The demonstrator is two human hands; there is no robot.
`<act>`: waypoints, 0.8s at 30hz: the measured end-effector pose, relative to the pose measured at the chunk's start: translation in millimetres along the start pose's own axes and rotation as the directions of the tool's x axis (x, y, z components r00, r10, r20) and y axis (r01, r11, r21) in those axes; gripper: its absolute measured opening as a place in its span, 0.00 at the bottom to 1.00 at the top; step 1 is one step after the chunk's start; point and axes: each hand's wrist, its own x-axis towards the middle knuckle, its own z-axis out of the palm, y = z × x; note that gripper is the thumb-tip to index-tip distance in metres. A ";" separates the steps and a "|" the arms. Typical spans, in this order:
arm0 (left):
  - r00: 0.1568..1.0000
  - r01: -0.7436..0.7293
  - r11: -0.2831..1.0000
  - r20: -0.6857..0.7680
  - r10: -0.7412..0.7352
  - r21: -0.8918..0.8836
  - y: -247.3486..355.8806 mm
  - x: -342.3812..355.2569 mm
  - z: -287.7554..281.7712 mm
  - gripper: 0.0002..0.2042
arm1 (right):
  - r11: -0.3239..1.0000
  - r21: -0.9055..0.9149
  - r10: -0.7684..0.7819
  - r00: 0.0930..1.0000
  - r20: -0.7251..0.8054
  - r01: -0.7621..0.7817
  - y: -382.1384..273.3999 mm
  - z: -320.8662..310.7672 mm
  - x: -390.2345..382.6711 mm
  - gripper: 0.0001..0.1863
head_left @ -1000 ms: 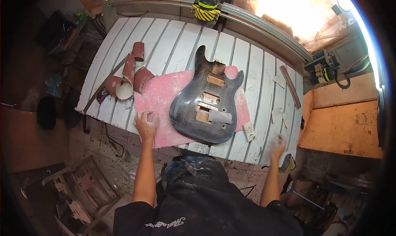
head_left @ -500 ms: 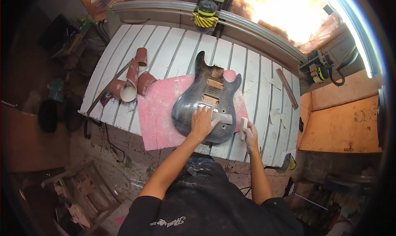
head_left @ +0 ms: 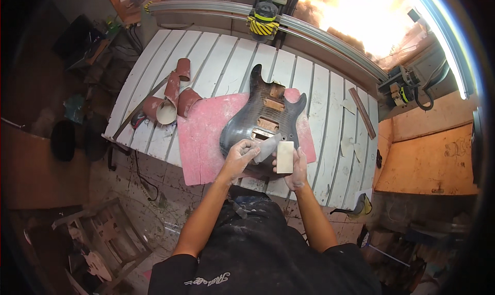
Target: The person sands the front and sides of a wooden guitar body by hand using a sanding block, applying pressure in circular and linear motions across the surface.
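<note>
A dark, wood-grained electric guitar body [head_left: 246, 120] lies on a dusty pink sheet [head_left: 198, 150], its neck pocket pointing away from me. Over its near end, my left hand [head_left: 238, 160] pinches a thin grey piece of sandpaper [head_left: 266, 148], lifted and tilted. My right hand [head_left: 298, 175] grips a pale rectangular sanding block [head_left: 284, 157] beside the sandpaper, with its broad face turned up. Fingers wrap the block's sides, the thumb on the right. Both hands hide part of the guitar body's lower edge.
Several reddish-brown sandpaper rolls [head_left: 189, 102] lie at the left of the white slatted table [head_left: 149, 88]. A brown wooden strip [head_left: 362, 112] and torn paper scraps [head_left: 347, 147] lie to the right. A machine rail [head_left: 330, 42] with a black-and-yellow head [head_left: 263, 24] spans the far side.
My left hand has picked the sandpaper up off the guitar body. My right hand has moved left, bringing the sanding block over the body's near edge and turning its broad face up.
</note>
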 end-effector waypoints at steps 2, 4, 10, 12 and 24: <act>1.000 0.022 0.999 0.021 -0.021 -0.045 7.0 -11.1 -1.1 0.11 | 0.997 -0.078 0.020 0.999 0.040 -0.017 5.1 18.9 -1.3 0.47; 1.000 0.016 0.998 0.014 -0.015 -0.068 13.4 -18.9 -1.6 0.11 | 0.997 -0.051 0.060 0.995 0.075 -0.057 9.9 29.3 2.5 0.48; 0.999 0.027 0.992 -0.029 -0.030 -0.124 25.8 -33.7 -4.3 0.10 | 0.976 0.009 0.215 0.973 0.080 -0.216 29.7 42.0 5.4 0.58; 0.997 0.019 0.999 -0.069 -0.022 -0.043 22.7 -32.2 -7.5 0.10 | 0.988 -0.007 0.155 0.970 0.186 -0.157 39.6 31.9 7.5 0.56; 0.968 -0.075 0.904 -0.186 0.166 0.420 12.2 -41.7 -11.4 0.17 | 0.968 -0.205 0.177 0.974 0.141 -0.147 44.7 46.1 3.1 0.41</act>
